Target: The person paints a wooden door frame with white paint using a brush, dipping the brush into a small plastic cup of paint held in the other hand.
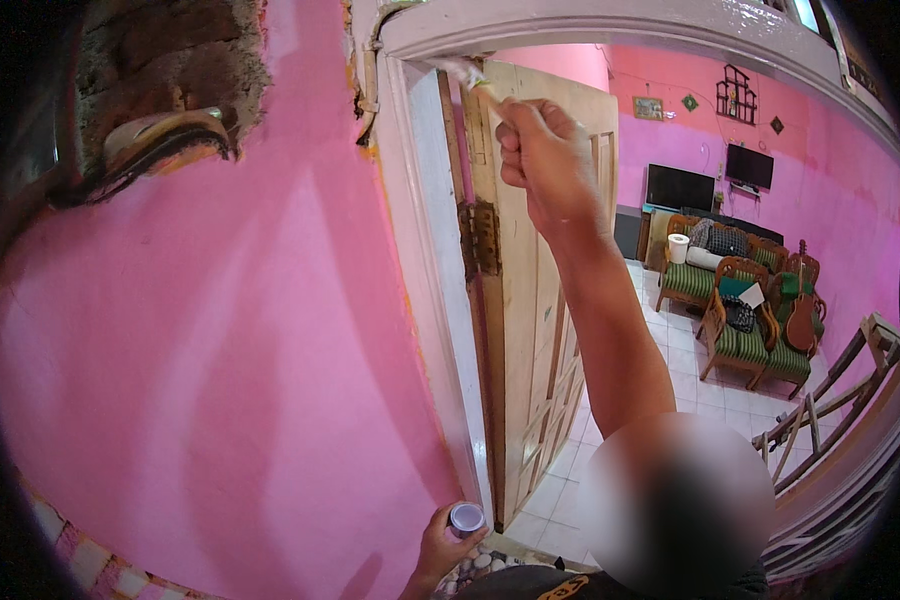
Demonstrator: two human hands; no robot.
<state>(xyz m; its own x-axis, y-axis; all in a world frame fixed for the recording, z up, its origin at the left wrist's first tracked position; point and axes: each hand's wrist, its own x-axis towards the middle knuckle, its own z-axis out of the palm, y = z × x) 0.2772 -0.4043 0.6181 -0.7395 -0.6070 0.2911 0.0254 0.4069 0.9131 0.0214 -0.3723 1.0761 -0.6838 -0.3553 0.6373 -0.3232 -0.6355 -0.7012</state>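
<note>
The wall (220, 350) left of the door frame (425, 250) is bright pink, streaked paler where the light catches it. The door frame itself is white, and the brush (467, 72) I hold up at its top corner carries white on its bristles. Just right of the frame, the door (530, 300) is pale raw wood with a rusty brown hinge (481, 236). Low beside the frame, the small tin (467, 516) in my left hand (442, 548) shows a greyish lilac top (rim silvery). Far right of the frame, the chairs (745, 335) have green striped cushions on brown wood, beside a brown guitar (801, 310).
</note>
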